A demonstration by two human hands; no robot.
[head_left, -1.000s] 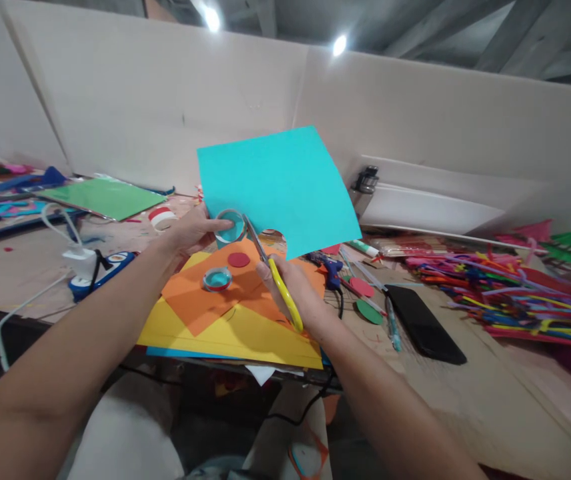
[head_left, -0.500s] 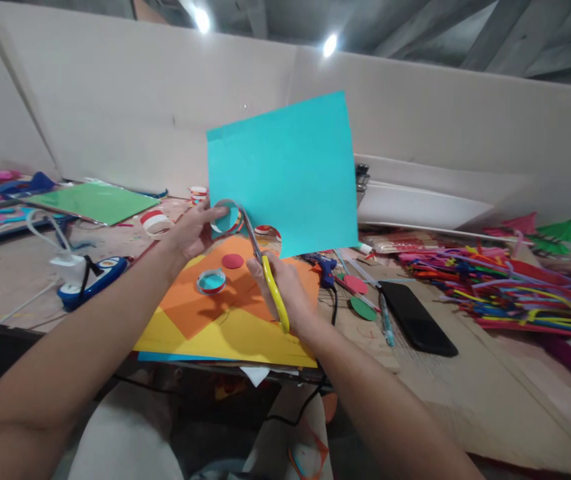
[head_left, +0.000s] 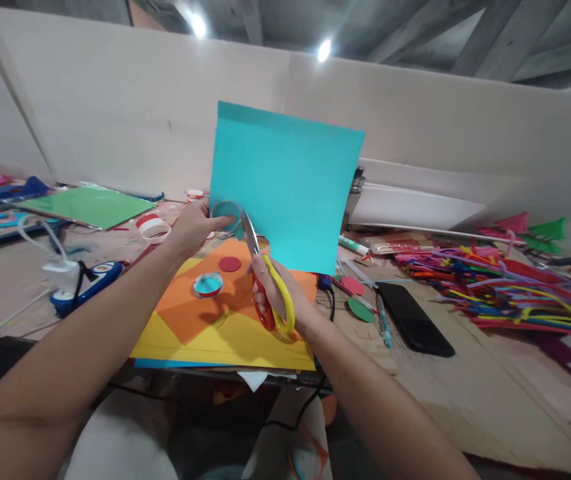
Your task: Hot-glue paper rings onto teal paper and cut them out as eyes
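Observation:
My left hand (head_left: pixel 196 225) grips a turquoise sheet of paper (head_left: pixel 285 180) at its lower left, pressing a ring (head_left: pixel 226 204) against it with the thumb. Its other fingers are behind the sheet. My right hand (head_left: pixel 280 293) is closed round the red and yellow handles of a pair of scissors (head_left: pixel 251 235); the blades point up at the paper beside the ring. Below, on orange paper (head_left: pixel 238 313) and a yellow sheet (head_left: pixel 175 347), lie a red paper disc (head_left: pixel 229 265) and a small ring with a turquoise inside (head_left: pixel 208 285).
To the right are a black phone (head_left: pixel 414 319), a pen (head_left: pixel 384 323), a green disc (head_left: pixel 360 310) and a heap of coloured pipe cleaners (head_left: pixel 500 287). At left are a red-and-white ring (head_left: pixel 153 228), a green sheet (head_left: pixel 90 205) and a blue power strip (head_left: pixel 87 287) with a white plug.
The turquoise sheet has turned clockwise, its right side dropping. The scissors have rotated in my right hand, so both handle loops now show, and they stay at the paper beside the ring.

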